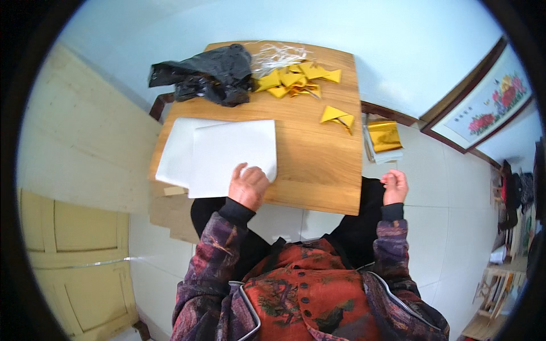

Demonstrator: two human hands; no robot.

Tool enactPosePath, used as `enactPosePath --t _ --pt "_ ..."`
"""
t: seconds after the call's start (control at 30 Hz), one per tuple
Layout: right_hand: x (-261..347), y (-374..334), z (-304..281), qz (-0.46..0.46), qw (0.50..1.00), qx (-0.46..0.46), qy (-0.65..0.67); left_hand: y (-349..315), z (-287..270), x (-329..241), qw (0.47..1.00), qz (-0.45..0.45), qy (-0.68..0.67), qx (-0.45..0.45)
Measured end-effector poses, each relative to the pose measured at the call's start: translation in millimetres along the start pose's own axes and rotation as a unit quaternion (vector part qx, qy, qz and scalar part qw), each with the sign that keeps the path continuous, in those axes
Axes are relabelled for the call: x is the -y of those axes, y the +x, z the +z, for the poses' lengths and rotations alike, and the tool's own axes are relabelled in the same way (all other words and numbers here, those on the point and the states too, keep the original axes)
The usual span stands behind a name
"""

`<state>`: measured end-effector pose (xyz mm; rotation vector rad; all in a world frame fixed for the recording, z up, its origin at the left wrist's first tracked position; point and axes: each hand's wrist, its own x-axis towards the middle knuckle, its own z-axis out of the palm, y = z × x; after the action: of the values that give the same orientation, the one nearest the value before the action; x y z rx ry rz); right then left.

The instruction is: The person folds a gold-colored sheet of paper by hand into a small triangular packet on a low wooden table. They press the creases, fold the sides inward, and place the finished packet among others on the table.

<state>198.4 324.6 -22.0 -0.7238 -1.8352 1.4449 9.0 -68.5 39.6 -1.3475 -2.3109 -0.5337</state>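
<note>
My left hand (248, 186) rests on the near right part of two overlapping white sheets (233, 148), its fingers loosely bent and a little apart, holding nothing. Off the table's right side, my right hand (394, 186) hovers with its fingers curled in; nothing shows in it. Just beyond that hand lies a stack of shiny gold paper (385, 135) on pale sheets, lower than the tabletop. A single folded gold paper piece (338, 117) sits near the table's right edge. Farther back is a pile of similar folded gold pieces (293, 78).
The wooden table (318, 165) stands before my knees, against a pale wall. A crumpled black plastic bag (213, 74) covers its far left corner, beside a tangle of white strings (278, 57). A framed flower picture (483, 105) leans at the right; yellow cupboard doors (85, 256) are at the left.
</note>
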Motion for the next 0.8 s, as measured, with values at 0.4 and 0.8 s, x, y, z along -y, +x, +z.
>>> enactPosePath --t 0.4,0.8 --pt "94.7 -89.6 83.0 -0.24 0.864 0.335 -0.289 33.0 43.0 -114.6 0.987 0.028 -0.148 0.055" --pt "75.2 -87.6 70.1 -0.191 0.867 0.392 -0.244 20.8 25.8 -69.6 0.964 0.016 -0.135 0.23"
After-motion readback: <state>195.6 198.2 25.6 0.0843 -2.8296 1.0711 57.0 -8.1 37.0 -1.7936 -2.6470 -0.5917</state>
